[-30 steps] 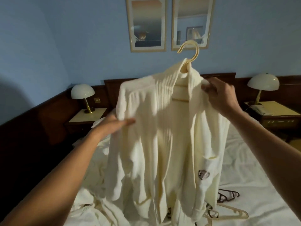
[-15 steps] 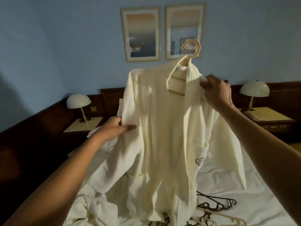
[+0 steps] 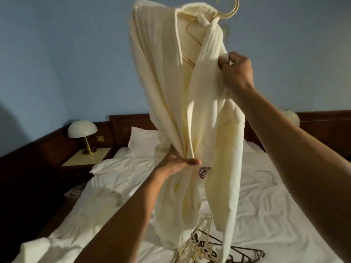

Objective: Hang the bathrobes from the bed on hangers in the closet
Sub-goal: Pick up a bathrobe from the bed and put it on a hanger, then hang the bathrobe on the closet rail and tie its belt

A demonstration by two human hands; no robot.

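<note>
A cream bathrobe (image 3: 171, 88) hangs on a cream plastic hanger (image 3: 230, 10) held high above the bed, its hook at the top edge of view. My right hand (image 3: 237, 71) grips the robe's right shoulder, where the hanger's end lies under the cloth. My left hand (image 3: 178, 162) pinches the gathered front of the robe at waist height, beside the dark embroidered logo (image 3: 204, 171). More white robe cloth (image 3: 102, 204) lies crumpled on the bed at lower left. A pile of spare hangers (image 3: 207, 247), cream and dark, lies on the sheet under the robe's hem.
The white bed (image 3: 284, 196) fills the lower view, with a pillow (image 3: 144, 139) at the dark wooden headboard (image 3: 129, 122). A bedside table (image 3: 85, 158) with a domed lamp (image 3: 82, 128) stands at left. Another lamp (image 3: 291, 116) shows at right behind my arm.
The robe on its hanger has been lifted higher. My left hand slid from the left shoulder down to the waist and gathered the front. My right hand kept its hold.
</note>
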